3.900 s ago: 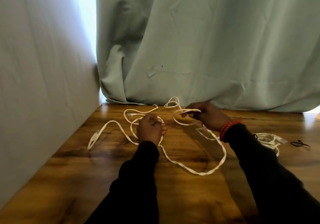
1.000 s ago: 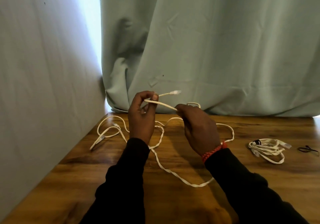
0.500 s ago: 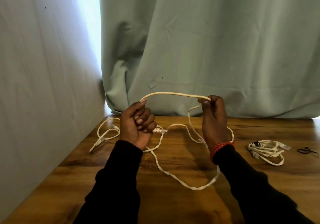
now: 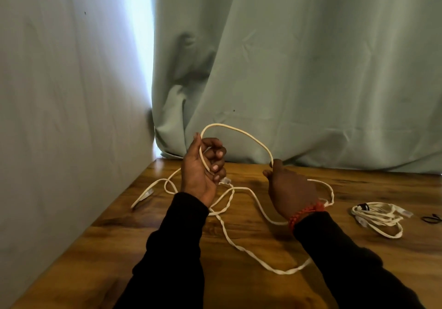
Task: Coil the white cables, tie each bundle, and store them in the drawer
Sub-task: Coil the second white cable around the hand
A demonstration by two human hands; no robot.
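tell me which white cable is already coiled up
The small bundle lying on the table at the right. The other cable is loose, arched between the left hand and right hand.

Loose cable (image 4: pixel 241 249) sprawls across the surface (image 4: pixel 263 289), centre to left. One end lies far left, near the wall (image 4: pixel 59 117). An arc of the cable rises above the surface, between the left hand (image 4: pixel 203 172) and the right hand (image 4: pixel 290 189). Left hand raised left of centre, right hand lower, to its right. Slack trails beneath both forearms toward the near edge. Tied bundle (image 4: pixel 380 218) lies on the surface well right of the right hand. A small tie (image 4: pixel 430 218) just right of the bundle. Curtain (image 4: pixel 311 69) hangs behind the surface; the wall flanks its left side.
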